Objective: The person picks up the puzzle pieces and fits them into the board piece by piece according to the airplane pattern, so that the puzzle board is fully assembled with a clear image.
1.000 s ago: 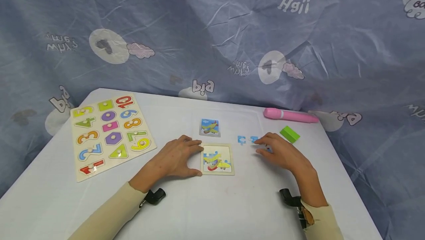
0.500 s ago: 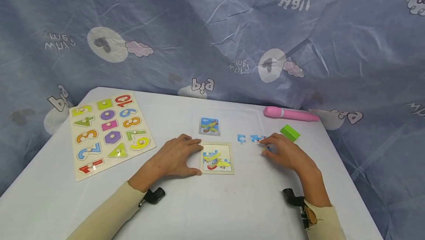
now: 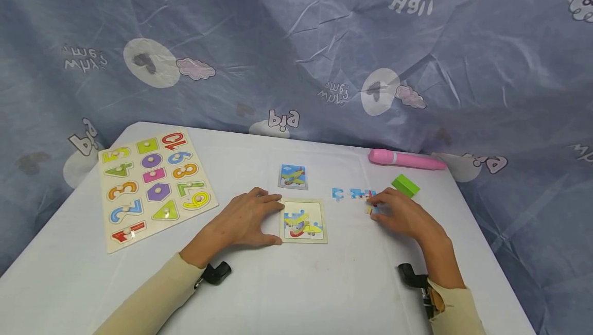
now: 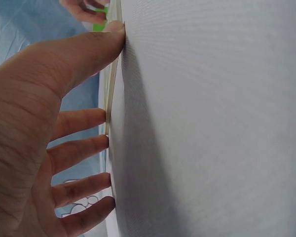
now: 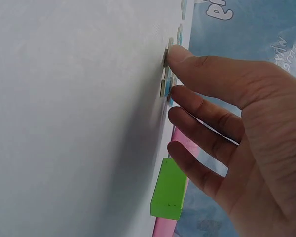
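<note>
In the head view, my left hand [image 3: 245, 220] is spread at the left side of a small wooden puzzle tray [image 3: 303, 243]. The left wrist view shows its thumb and fingertips against the tray's thin edge. A partly assembled yellow airplane picture [image 3: 301, 226] lies inside the tray. My right hand [image 3: 402, 212] reaches over loose jigsaw pieces, fingers extended and thumb low. A piece with yellow and blue [image 3: 369, 210] shows between its index finger and thumb. Blue pieces [image 3: 356, 193] lie just beyond the fingertips, with another blue piece [image 3: 337, 194] to the left.
A square airplane picture [image 3: 293, 177] lies behind the tray. A wooden number-and-shape board [image 3: 157, 186] covers the left side. A green block [image 3: 405, 186] sits beyond the right hand, near a pink stick-like object [image 3: 407, 159]. A grey-blue patterned cloth hangs behind the white table.
My right hand has shifted to the right, uncovering more of the loose jigsaw pieces. The left hand stays at the tray's left edge.
</note>
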`<action>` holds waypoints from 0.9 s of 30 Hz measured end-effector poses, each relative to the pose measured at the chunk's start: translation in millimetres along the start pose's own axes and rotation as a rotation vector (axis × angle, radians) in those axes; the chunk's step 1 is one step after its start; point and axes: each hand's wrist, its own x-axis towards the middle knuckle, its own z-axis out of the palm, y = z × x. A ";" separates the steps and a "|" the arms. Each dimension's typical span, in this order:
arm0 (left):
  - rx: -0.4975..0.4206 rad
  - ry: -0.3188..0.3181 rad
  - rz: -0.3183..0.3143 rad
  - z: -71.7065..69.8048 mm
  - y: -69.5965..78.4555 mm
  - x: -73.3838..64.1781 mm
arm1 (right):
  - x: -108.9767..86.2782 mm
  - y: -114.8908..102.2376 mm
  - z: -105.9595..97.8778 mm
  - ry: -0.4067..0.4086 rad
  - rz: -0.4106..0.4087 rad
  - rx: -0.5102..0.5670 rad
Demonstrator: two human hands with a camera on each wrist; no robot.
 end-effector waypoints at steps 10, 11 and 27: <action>0.010 -0.005 0.002 -1.3 0.4 0.2 | 0.5 2.4 0.1 -0.014 0.013 0.006; 0.008 -0.004 0.002 -1.4 0.4 0.2 | 0.4 2.5 0.0 -0.014 0.012 0.008; -0.008 -0.009 -0.009 -0.9 1.8 -0.1 | -1.2 6.3 1.6 -0.011 -0.006 0.021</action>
